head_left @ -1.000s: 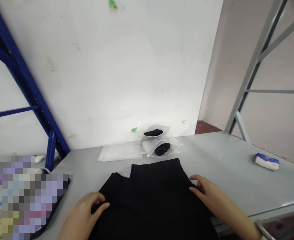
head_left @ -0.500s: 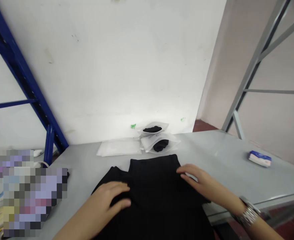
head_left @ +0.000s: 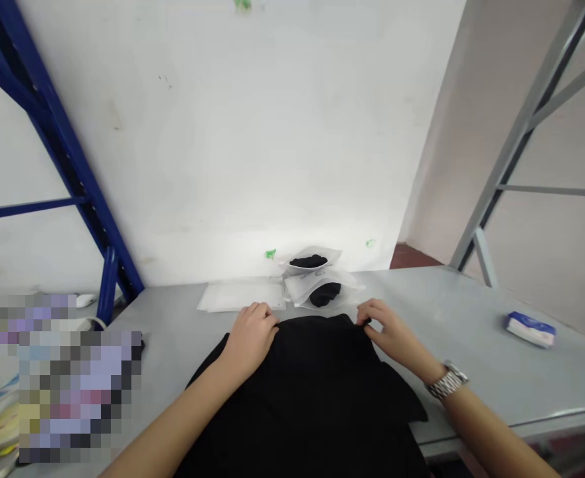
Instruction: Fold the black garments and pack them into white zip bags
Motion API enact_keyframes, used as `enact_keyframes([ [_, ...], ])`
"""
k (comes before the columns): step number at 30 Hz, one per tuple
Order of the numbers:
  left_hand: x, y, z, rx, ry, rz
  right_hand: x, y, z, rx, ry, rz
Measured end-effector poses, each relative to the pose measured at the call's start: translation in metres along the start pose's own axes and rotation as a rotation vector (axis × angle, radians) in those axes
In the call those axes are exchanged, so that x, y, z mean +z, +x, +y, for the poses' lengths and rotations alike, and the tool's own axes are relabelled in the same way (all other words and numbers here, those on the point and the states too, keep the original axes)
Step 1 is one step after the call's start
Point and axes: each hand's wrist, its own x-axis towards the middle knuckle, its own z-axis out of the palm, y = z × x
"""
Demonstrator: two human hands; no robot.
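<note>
A black garment (head_left: 317,392) lies spread on the grey table, its lower part running out of view at the bottom. At its far left corner my left hand (head_left: 253,335) is closed, fingers pinching the cloth edge. My right hand (head_left: 384,328), with a metal watch on the wrist, pinches the far right corner between thumb and fingers. Just beyond the garment, two frosted plastic bags (head_left: 302,284) lie with their mouths open and black cloth (head_left: 325,294) inside. Flat frosted bags (head_left: 242,294) rest to their left.
The grey table (head_left: 451,318) backs onto a white board (head_left: 272,146). A blue and white tissue pack (head_left: 530,329) lies on the right. Blurred-out items and cables are at the left, by a blue metal frame (head_left: 68,159). A grey metal frame (head_left: 516,146) stands at the right.
Both hands have reached the garment's far corners and closed on the cloth; the left moved forward and right. The far edge now bows slightly between them. The view has shifted a little.
</note>
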Motion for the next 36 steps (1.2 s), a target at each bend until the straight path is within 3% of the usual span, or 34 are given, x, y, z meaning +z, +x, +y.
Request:
enact_keyframes([
  [4,-0.023,-0.029,0.016,0.074,-0.066,0.139,-0.019,-0.027,-0.013,0.054,0.141,0.007],
  [6,-0.028,-0.048,0.025,0.122,-0.158,0.095,-0.027,-0.043,-0.021,0.100,0.152,-0.131],
  [8,-0.027,-0.067,0.028,0.091,-0.237,-0.042,-0.033,-0.056,-0.026,0.137,0.157,-0.314],
  [10,-0.021,-0.086,0.024,-0.055,-0.242,-0.111,-0.035,-0.062,-0.029,0.174,0.161,-0.400],
  [13,-0.012,-0.111,0.005,-0.391,-0.018,-0.003,-0.032,-0.060,-0.026,0.224,0.121,-0.297],
  [15,-0.008,-0.126,-0.007,-0.545,0.145,0.028,-0.026,-0.058,-0.021,0.231,0.075,-0.277],
  [19,-0.014,-0.141,-0.015,-0.681,0.142,-0.100,-0.013,-0.057,-0.007,0.228,0.024,-0.332],
  [24,-0.027,-0.140,-0.004,-0.853,0.107,-0.165,-0.002,-0.058,0.005,0.336,-0.043,-0.259],
  [28,-0.032,-0.137,-0.006,-0.768,0.146,-0.106,-0.001,-0.057,-0.002,0.382,-0.026,-0.189],
  [31,-0.034,-0.126,-0.004,-0.685,0.084,0.047,0.000,-0.056,-0.011,0.414,0.040,-0.187],
  [34,-0.028,-0.108,0.015,-0.579,-0.162,0.240,0.003,-0.054,-0.016,0.437,0.051,-0.159],
  [36,-0.017,-0.098,0.035,-0.454,-0.303,0.225,0.004,-0.053,-0.018,0.445,0.025,-0.149],
])
